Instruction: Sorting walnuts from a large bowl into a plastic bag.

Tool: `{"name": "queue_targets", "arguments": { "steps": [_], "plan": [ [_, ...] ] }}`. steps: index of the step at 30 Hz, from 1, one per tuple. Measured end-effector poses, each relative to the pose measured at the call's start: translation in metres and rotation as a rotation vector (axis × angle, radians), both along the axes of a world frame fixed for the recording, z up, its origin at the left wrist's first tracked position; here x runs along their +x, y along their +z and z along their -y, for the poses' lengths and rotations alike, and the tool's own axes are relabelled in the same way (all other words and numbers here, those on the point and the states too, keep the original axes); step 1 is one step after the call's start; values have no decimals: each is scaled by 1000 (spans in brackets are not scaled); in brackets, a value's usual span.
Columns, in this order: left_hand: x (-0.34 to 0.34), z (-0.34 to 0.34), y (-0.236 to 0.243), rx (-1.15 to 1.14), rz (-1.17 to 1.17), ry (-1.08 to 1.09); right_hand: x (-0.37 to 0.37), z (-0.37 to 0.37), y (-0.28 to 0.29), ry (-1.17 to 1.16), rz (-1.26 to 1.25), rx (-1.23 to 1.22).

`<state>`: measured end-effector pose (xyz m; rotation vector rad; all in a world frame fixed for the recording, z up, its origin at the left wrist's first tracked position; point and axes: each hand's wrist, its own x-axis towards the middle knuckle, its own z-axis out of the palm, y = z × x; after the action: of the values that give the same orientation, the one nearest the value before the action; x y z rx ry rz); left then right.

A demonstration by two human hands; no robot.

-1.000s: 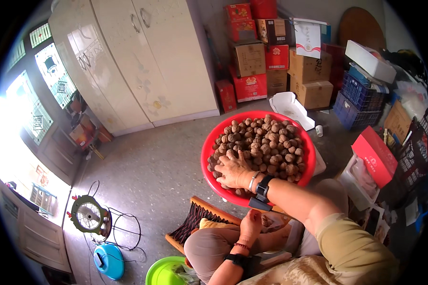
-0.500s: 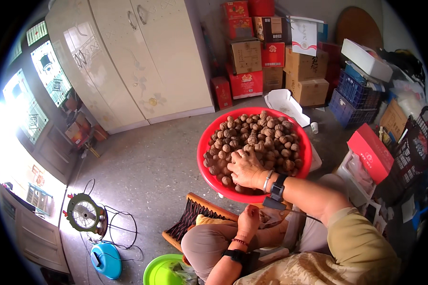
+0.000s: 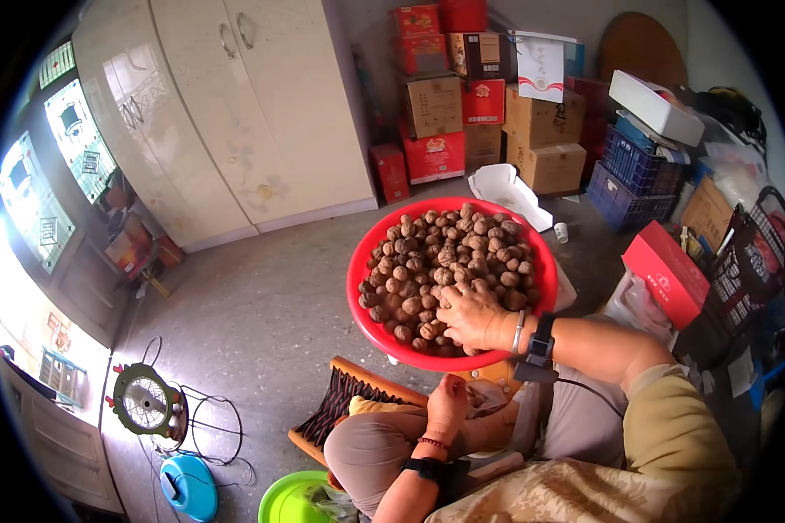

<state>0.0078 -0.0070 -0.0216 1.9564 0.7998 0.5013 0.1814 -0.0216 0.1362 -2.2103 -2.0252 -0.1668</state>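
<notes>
A big red basin (image 3: 364, 305) heaped with brown walnuts (image 3: 462, 228) stands in front of me. My right hand (image 3: 478, 318) reaches over its near right side, fingers apart and bent down onto the walnuts. Its fingertips are partly lost among them, and no walnut shows in its grip. Just below the basin's near rim, above my lap, my left hand (image 3: 447, 403) is closed in a fist. Whatever it may hold is hidden by the fingers.
A woven-seat stool (image 3: 344, 405) and a lime-green tub (image 3: 279, 499) are near my legs. A small fan (image 3: 146, 403) and a blue basin (image 3: 189, 486) are at left. Stacked boxes (image 3: 436, 105), blue crates (image 3: 641, 166) and a red lid (image 3: 665, 272) are at the back and right.
The whole view has shifted slightly, moving the basin left in the picture. My right hand has moved a little to the right over the walnuts. My left hand stays closed in the same place.
</notes>
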Motion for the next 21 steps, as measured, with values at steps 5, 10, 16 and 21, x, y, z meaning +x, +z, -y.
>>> {"name": "queue_targets", "arguments": {
  "steps": [5, 10, 16, 21],
  "plan": [
    [1, -2, -2, 21, 18, 8, -2, -21, 11, 93, -96, 185],
    [0, 0, 5, 12, 0, -7, -11, -79, 5, 45, -166, 187],
    [-1, 1, 2, -43, 16, -33, -30, -141, 12, -107, -149, -20],
    [-2, 1, -1, -26, -6, 3, -31, -166, -12, -134, -137, -63]
  ]
}}
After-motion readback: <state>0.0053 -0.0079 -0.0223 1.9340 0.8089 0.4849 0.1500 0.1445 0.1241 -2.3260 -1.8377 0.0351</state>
